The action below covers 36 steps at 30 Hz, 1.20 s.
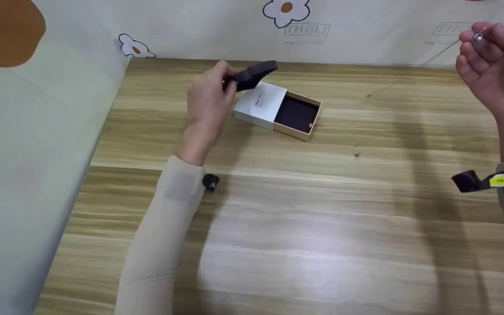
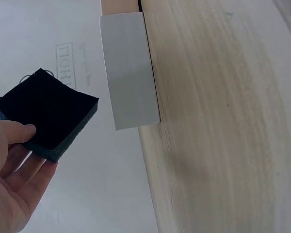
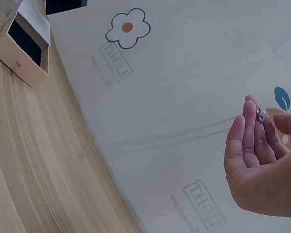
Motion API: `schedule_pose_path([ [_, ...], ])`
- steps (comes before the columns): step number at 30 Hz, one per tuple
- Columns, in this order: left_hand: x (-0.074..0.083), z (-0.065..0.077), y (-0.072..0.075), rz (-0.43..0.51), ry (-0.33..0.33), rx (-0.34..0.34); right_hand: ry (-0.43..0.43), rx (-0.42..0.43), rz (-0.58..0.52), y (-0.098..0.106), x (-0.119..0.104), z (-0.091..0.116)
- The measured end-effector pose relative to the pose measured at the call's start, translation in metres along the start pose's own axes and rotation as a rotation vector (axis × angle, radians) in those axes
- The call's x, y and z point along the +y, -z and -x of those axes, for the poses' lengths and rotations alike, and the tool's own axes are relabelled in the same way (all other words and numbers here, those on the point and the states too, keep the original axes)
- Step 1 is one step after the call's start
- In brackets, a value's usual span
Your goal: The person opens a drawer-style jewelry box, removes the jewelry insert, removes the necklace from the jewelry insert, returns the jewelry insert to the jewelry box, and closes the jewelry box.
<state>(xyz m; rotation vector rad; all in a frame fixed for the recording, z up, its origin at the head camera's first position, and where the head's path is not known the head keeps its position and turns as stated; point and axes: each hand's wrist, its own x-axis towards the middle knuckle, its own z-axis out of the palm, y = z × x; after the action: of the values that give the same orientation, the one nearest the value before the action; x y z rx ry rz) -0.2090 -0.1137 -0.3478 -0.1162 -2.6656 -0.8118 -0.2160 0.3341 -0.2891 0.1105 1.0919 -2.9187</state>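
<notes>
My left hand point(image 1: 208, 96) pinches a black foam pad point(image 1: 256, 75) by one corner, thumb on its dark top face. The pad is square and thick, tilted in the air close over the white sleeve point(image 1: 258, 103) of a small drawer box. My right hand point(image 1: 497, 65), raised at the far right with its palm turned up, holds a small silvery, sparkling piece of jewellery point(image 3: 261, 114) at its fingertips. Its exact kind is too small to tell. The box's drawer point(image 1: 298, 114) stands partly pulled out, showing a black inside and a small ribbon tab point(image 3: 18, 64).
The wood-grain table point(image 1: 322, 210) spreads under both arms. A pale wall sheet point(image 1: 208, 30) with printed flowers and lettering rises behind and beside it. Black straps hold the wrist cameras; one strap end point(image 1: 466, 180) sticks out at the right wrist.
</notes>
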Motion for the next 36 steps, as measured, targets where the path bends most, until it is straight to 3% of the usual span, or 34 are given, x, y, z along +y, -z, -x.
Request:
schedule_pose_path([
  [16,0.002,-0.001,0.0,0.0,0.014,-0.002,-0.039,0.049,0.079,0.032,0.0,0.002],
  [25,0.002,0.0,0.0,-0.007,0.019,-0.011,-0.095,0.098,0.048,0.046,-0.004,0.001],
  [36,0.001,-0.001,-0.001,-0.009,0.03,-0.015,-0.099,0.092,0.142,0.057,-0.002,0.003],
])
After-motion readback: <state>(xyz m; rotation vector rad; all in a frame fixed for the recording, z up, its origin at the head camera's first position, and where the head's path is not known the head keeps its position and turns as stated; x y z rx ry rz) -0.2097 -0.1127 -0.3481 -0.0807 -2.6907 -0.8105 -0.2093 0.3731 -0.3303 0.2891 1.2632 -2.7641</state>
